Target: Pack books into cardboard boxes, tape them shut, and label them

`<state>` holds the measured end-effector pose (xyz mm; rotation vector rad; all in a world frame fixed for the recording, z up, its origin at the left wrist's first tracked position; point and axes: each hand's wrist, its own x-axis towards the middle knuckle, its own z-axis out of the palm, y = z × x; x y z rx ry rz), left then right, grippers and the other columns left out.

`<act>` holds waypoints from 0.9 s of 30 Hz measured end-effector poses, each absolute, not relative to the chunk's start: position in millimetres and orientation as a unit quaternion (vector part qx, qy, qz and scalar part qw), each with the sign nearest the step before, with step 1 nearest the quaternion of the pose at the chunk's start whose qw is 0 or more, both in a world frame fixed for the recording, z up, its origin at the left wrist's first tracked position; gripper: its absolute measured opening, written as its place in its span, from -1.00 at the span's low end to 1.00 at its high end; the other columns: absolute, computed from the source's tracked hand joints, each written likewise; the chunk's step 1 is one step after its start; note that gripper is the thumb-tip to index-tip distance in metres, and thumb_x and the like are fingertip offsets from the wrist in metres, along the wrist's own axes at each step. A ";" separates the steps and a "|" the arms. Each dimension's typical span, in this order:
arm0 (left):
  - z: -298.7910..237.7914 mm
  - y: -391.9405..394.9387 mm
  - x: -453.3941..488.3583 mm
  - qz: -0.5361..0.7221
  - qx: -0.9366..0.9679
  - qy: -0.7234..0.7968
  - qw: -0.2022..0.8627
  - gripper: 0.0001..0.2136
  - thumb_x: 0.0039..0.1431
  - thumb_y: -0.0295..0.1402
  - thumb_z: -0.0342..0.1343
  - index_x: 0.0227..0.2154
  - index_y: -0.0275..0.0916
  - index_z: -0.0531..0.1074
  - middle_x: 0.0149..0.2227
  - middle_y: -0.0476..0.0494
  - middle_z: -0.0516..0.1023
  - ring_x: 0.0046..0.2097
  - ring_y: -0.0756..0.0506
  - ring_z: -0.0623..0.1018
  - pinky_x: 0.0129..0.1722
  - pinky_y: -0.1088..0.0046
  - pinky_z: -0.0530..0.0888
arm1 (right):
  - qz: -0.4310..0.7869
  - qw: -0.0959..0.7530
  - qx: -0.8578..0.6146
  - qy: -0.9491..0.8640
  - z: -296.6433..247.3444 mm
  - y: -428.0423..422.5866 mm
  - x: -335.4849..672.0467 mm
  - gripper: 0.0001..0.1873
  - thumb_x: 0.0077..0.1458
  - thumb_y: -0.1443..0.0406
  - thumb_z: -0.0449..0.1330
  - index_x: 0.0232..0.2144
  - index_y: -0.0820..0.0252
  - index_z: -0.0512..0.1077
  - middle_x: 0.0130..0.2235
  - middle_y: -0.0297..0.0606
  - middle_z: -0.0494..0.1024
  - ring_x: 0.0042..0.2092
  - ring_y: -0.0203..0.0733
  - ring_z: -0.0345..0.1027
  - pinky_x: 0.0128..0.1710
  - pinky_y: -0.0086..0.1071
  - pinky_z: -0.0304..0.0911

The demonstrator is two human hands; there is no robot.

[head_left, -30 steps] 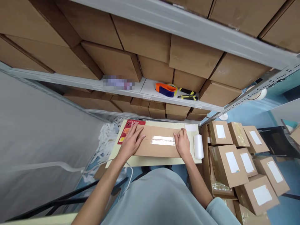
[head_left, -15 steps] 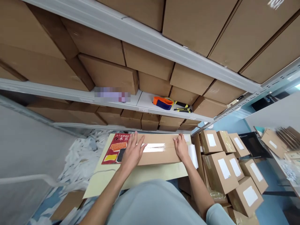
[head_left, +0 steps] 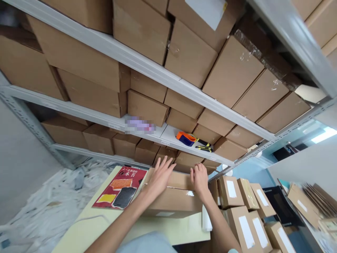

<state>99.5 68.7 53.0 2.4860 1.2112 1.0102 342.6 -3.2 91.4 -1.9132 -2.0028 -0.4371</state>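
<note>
A cardboard box (head_left: 173, 201) lies on a pale yellow table (head_left: 181, 232) in front of me, its top flaps folded in with a seam between them. My left hand (head_left: 161, 177) rests over the left part of the box top, open with the fingers spread. At the right end of the box, my right hand (head_left: 200, 178) has its fingers curled over the flap and edge. A red book (head_left: 121, 188) with yellow, orange and black patches lies left of the box. A white roll (head_left: 206, 219) sits beside the box's near right corner.
Shelves (head_left: 163, 142) full of cardboard boxes rise behind the table. An orange and blue tape dispenser (head_left: 186, 138) and yellow-black cutters (head_left: 204, 149) lie on one shelf. Labelled parcels (head_left: 247, 232) are stacked on the right. White wrapping scraps (head_left: 47, 203) cover the floor at left.
The view has tilted up. The box now shows its side and stands taller in view, and the white strip on its top no longer shows. My left hand has shifted toward the far flap.
</note>
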 end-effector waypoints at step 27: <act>118.4 33.8 85.3 0.568 0.636 0.444 0.274 -0.75 0.45 -0.27 0.12 0.05 -0.16 0.59 0.01 -0.21 0.73 -0.01 -0.20 0.75 0.05 0.20 0.70 | 0.238 0.287 -0.622 -0.688 169.4 115.0 295.3 -0.48 0.46 0.12 0.13 0.31 0.30 0.37 0.19 0.05 0.65 0.19 0.03 0.55 0.25 -0.16 0.44</act>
